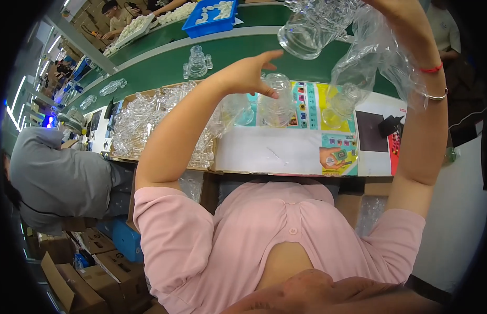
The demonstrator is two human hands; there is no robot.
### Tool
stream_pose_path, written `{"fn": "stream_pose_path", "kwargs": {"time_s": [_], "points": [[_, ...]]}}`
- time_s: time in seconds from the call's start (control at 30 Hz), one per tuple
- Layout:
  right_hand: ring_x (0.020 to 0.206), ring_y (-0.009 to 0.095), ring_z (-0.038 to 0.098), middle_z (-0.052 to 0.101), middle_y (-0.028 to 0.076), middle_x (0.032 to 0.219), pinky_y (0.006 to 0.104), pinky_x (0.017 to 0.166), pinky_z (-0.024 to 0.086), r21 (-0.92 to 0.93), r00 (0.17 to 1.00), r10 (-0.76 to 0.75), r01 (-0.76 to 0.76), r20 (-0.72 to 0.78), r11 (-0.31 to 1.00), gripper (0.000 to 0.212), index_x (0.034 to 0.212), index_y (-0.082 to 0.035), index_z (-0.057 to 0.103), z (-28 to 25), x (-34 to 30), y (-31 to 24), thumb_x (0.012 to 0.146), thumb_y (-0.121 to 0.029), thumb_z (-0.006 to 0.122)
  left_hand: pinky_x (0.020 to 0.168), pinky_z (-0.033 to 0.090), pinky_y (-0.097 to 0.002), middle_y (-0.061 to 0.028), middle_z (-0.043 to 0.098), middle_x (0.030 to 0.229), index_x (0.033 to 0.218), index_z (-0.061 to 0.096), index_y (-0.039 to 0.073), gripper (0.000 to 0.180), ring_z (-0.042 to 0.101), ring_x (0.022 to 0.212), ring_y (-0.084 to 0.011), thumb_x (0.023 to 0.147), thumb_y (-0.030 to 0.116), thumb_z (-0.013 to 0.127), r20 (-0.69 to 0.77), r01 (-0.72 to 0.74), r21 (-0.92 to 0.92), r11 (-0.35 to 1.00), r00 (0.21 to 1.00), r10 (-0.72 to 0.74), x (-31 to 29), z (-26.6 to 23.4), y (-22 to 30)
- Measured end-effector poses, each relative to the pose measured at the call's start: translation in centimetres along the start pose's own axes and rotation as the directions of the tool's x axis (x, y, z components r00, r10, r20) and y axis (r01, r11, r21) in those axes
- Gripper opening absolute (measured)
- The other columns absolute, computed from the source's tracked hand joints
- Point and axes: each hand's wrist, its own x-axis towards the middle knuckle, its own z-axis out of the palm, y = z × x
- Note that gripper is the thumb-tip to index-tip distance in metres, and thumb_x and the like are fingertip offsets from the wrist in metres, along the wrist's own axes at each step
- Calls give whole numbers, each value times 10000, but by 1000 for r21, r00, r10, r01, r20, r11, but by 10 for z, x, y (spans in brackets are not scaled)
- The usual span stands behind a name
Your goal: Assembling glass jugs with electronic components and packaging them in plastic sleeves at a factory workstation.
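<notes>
My left hand [251, 76] reaches over the table with thumb and fingers spread, holding nothing. Just below its fingertips stands a clear plastic vessel [278, 102], and a second clear piece [238, 110] is beside it. My right hand [398, 13] is raised at the top edge, where its fingertips are cut off. From it hangs a crumpled clear plastic bag [377, 57]. Left of the bag, a cluster of clear moulded vessels [311, 34] is over the green belt; whether my right hand grips them too is hidden. Another clear piece [345, 102] lies beneath the bag.
A carton [214, 157] heaped with clear plastic parts [149, 120] stands to the left. Beyond runs a green conveyor belt [233, 55] with clear pieces [198, 62] and a blue tray [209, 18]. A black adapter [391, 126] lies right. A person in grey [65, 178] sits left.
</notes>
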Motion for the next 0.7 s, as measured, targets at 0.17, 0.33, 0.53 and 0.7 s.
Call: {"fn": "stream_pose_path", "kwargs": {"time_s": [0.17,0.33,0.53,0.7], "points": [[733,108,580,618,71,828,193,648,470,-551,975,-210,218,80,806,233,955,-10,614,29,-22,46,793,-173,653,730,485,-322,-74,630,1051,834,636,57,114,601,797,-168,753,131,666,-134,-210,350,913,953,270,12,12,-32],[951,258,580,603,127,1033,322,848,451,-491,975,150,-52,163,870,504,1121,-66,548,69,-81,128,693,-268,722,554,476,-221,-67,624,1056,848,522,57,85,585,695,-104,822,110,583,-310,-333,-12,943,898,313,-1,-29,-5],[965,310,565,592,162,1033,376,851,448,-560,861,383,-146,333,816,482,1094,-57,541,102,-108,136,697,-279,702,539,403,-164,-29,598,833,1014,555,72,220,494,608,-57,835,200,546,-770,-300,150,942,562,302,-92,-130,7],[977,310,555,575,156,1053,375,859,443,-528,863,359,-131,355,839,510,1100,-61,540,101,-114,138,693,-319,708,523,373,-174,-9,596,773,861,620,40,217,541,678,-47,870,241,538,-758,-397,84,914,570,317,-142,-121,4]]}}
